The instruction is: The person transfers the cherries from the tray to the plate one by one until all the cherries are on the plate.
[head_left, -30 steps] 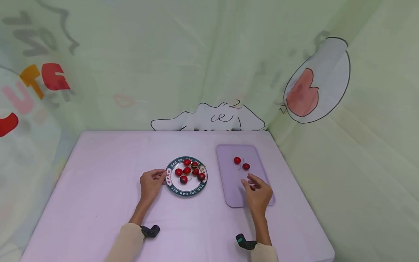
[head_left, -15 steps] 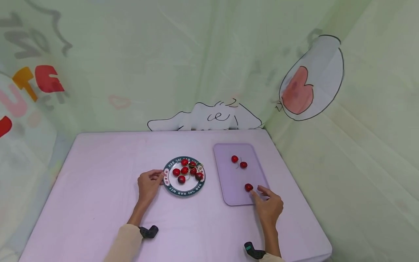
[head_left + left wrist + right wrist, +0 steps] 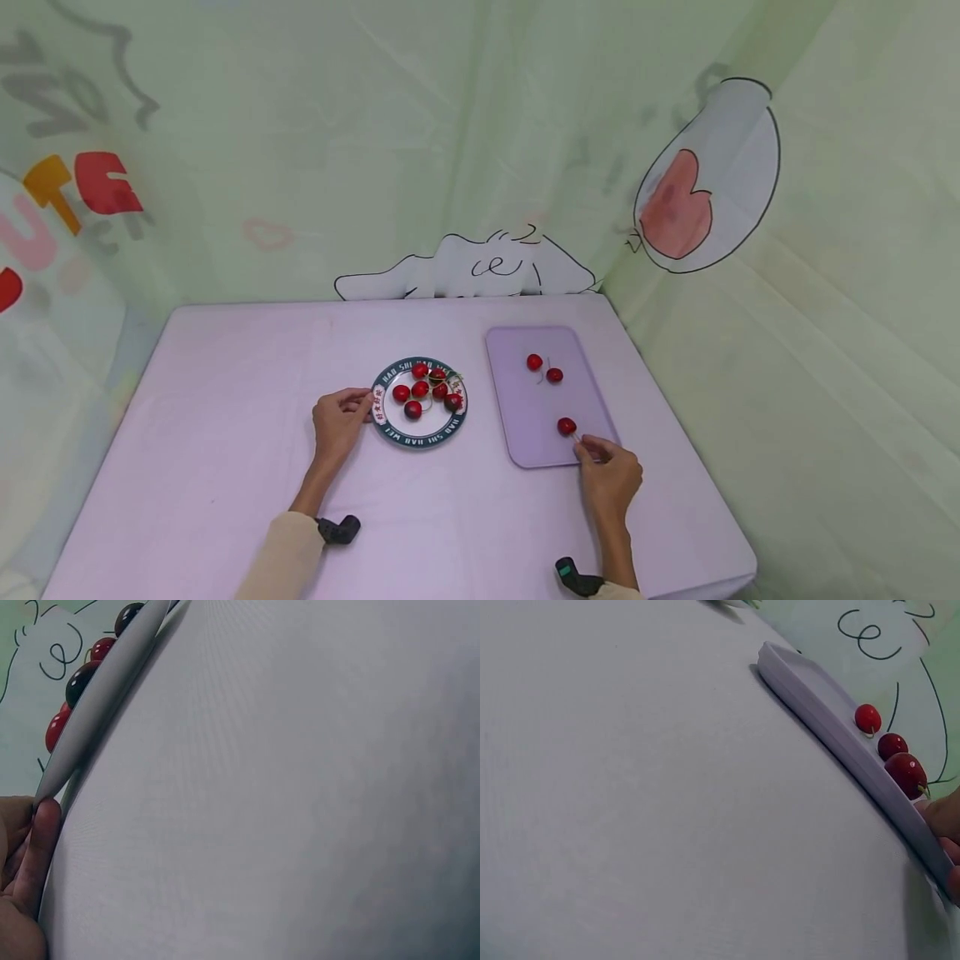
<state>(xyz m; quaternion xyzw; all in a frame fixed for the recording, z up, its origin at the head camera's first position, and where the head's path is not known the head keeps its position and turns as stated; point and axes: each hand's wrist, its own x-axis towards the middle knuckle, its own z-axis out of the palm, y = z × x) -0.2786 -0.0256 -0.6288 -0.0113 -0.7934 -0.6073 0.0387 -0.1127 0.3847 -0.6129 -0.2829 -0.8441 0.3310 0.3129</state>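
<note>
The L hand point(image 3: 339, 423) pinches the left rim of 1 round plate point(image 3: 414, 439), its thumb & fingers narrow on the edge. The R hand point(image 3: 611, 479) is at the near right part of 1 purple tray point(image 3: 525, 417); its thumb & finger are narrow too, pinching the stem of the nearest cherry point(image 3: 566, 426). Whether this fruit is lifted a bit, I can't tell.

On the tray are 3 cherries in total: this one, plus 2 near each other toward the far end, i.e. the left one point(image 3: 534, 362) and the right one point(image 3: 554, 375). On the plate are 7 cherries point(image 3: 420, 389), close together, some w/ stems. So 10 pcs altogether. The plate has a dark green border w/ white letters, and stands left of the tray, apart from it.

Each wrist has 1 black device, L point(image 3: 341, 530) & R point(image 3: 576, 577). Under all is 1 table point(image 3: 247, 400) w/ a pale pink-purple cover. Behind hangs a light green cloth point(image 3: 300, 125) w/ drawings, incl. 1 balloon point(image 3: 738, 179).
</note>
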